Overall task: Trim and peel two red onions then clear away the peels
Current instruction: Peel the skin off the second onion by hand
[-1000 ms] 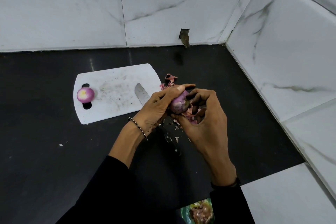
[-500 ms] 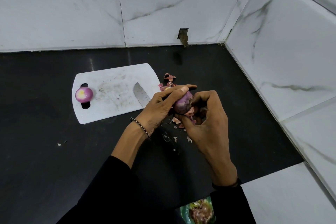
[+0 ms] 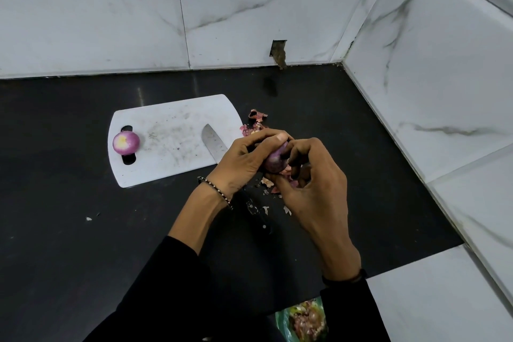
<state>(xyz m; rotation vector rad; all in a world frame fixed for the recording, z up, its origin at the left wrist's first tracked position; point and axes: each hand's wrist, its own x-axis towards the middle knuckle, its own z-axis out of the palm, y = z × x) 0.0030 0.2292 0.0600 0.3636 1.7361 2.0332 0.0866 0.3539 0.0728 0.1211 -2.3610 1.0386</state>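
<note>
My left hand (image 3: 244,159) grips a red onion (image 3: 274,162) above the black counter, just right of the white cutting board (image 3: 166,130). My right hand (image 3: 313,183) has its fingers curled against the same onion, pinching its loose skin. A peeled red onion (image 3: 125,143) rests at the board's left end, over the handle slot. The knife's blade (image 3: 212,143) lies on the board's right part, and its dark handle (image 3: 258,216) runs under my left wrist. Peel scraps (image 3: 256,122) are scattered beyond my hands, and small flakes (image 3: 268,183) lie beneath them.
The black counter (image 3: 69,216) fills a corner between white marble walls at the back and right. A dark hole (image 3: 279,50) is in the back wall. A green bag of vegetable waste (image 3: 305,319) shows below the counter's front edge. A white ledge (image 3: 430,300) is at the lower right.
Both hands have turned the onion a little between them, and my right fingers have shifted over its skin. The board, knife and peeled onion have stayed put.
</note>
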